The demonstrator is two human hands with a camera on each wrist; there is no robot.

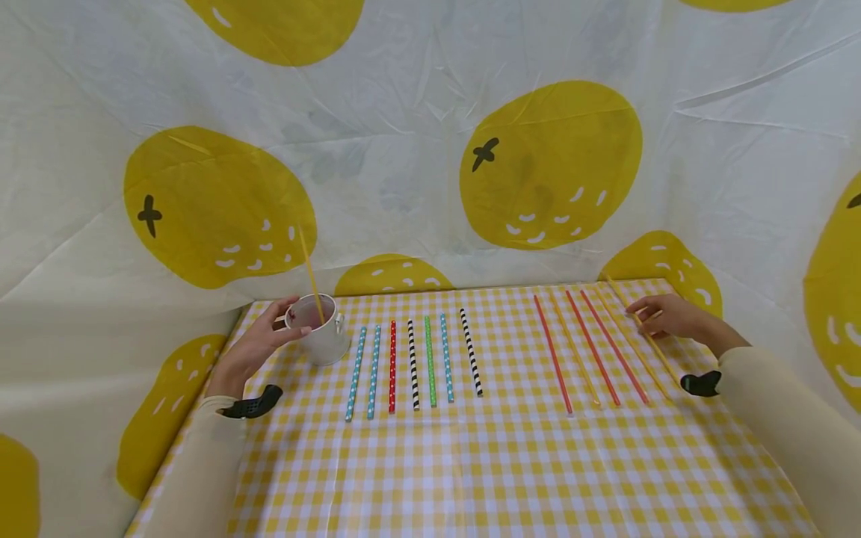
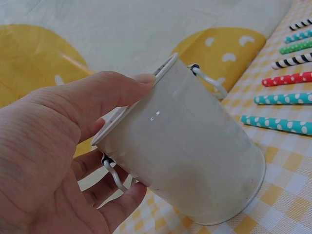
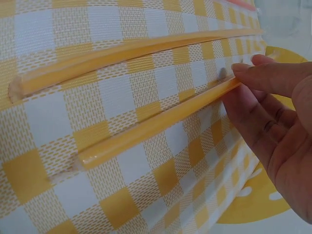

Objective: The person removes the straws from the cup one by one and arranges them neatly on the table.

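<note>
My left hand (image 1: 250, 350) grips a white metal bucket (image 1: 326, 342) at the rim, thumb over the near edge and fingers around the side by a small looped handle (image 2: 114, 174). One yellow straw (image 1: 310, 270) leans upright inside the bucket. On the far right, my right hand (image 1: 662, 315) pinches another yellow straw (image 3: 161, 125) between thumb and fingers near its far end. That straw lies along the tablecloth or just over it; I cannot tell which. To its left is a row of plain straws: a yellow straw (image 1: 632, 342) nearest, then red straws (image 1: 592, 347) and another yellow one.
Right of the bucket, several patterned paper straws lie side by side: blue dotted (image 1: 356, 373), red dotted (image 1: 392, 366), green (image 1: 430, 362) and black-striped (image 1: 471, 351). A yellow checked tablecloth (image 1: 457, 471) covers the table. Behind hangs a white cloth (image 1: 397, 179) with yellow fruit prints.
</note>
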